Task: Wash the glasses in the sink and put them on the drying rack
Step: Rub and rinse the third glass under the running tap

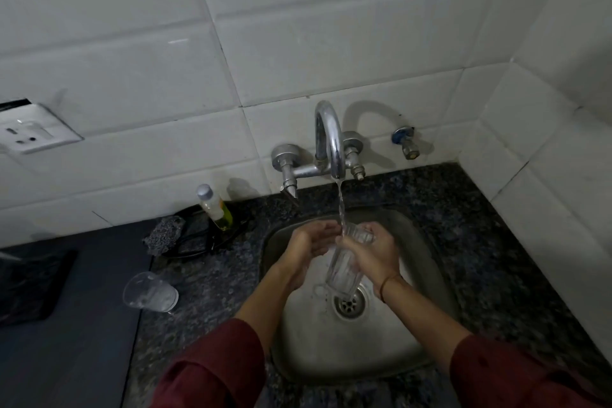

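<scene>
View from above a small steel sink (308, 341) set in a dark speckled stone desk (480, 242), against a wall of white tiles. A curved chrome tap (329, 139) on the wall is running, and a thin stream of water (340, 205) falls to the mouth of a clear ribbed glass (342, 275) held over the basin. The glass is tilted, mouth up towards the tap, base low and just above the drain (349, 303). The right hand (371, 255) grips it around the upper half, fingers curled round the far side; a thin band circles that wrist. The left hand (308, 245) is cupped palm up just beside the rim, fingers loosely bent and holding nothing; whether the fingertips touch the glass cannot be told. Both forearms come out of dark red sleeves. To the left of the sink, a second clear glass (150, 291) sits tipped on the desk, well apart from the hands. Behind it, near the wall, a grey scrubbing sponge (164, 233) and a small bottle (215, 207) of yellowish liquid rest on a dark tray. A white wall socket (29, 132) shows at far left.
</scene>
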Demonstrator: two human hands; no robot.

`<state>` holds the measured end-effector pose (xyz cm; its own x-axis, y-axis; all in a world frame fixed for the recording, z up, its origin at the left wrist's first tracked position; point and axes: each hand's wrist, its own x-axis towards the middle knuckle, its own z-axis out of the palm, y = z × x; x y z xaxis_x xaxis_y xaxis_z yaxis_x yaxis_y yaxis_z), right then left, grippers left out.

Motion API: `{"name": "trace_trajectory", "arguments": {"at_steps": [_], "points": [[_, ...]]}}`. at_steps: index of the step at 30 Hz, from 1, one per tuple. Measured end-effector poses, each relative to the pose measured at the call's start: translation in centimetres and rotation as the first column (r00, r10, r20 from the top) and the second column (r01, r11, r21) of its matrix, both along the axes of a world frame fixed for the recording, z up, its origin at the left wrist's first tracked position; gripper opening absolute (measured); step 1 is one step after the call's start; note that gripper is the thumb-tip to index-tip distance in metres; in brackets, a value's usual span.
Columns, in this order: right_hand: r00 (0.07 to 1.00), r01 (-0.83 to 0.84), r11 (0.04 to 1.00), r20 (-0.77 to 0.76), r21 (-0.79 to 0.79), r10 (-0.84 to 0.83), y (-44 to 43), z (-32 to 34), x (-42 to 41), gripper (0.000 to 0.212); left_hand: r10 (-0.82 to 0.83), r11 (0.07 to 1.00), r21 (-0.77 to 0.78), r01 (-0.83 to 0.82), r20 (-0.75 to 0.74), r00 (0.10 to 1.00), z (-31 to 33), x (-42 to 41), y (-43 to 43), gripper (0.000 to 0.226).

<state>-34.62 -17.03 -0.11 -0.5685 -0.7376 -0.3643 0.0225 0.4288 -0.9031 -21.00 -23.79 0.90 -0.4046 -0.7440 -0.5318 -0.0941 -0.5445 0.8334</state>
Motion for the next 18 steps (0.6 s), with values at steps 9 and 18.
{"name": "trace_trajectory", "arguments": {"at_steps": [9,18], "points": [[0.639,-0.019,0.993,0.765,0.118,-0.079,-1.2,0.9,-0.3,0.037,-0.038,0.99,0.131,0.052,-0.109,0.993,1.4,-0.7,0.4,0.039],[0.633,0.101,0.992,0.764,0.08,-0.126,-2.8,1.1,-0.3,0.046,0.029,0.985,0.169,0.02,-0.279,0.96,1.6,-1.0,0.2,0.046]]}}
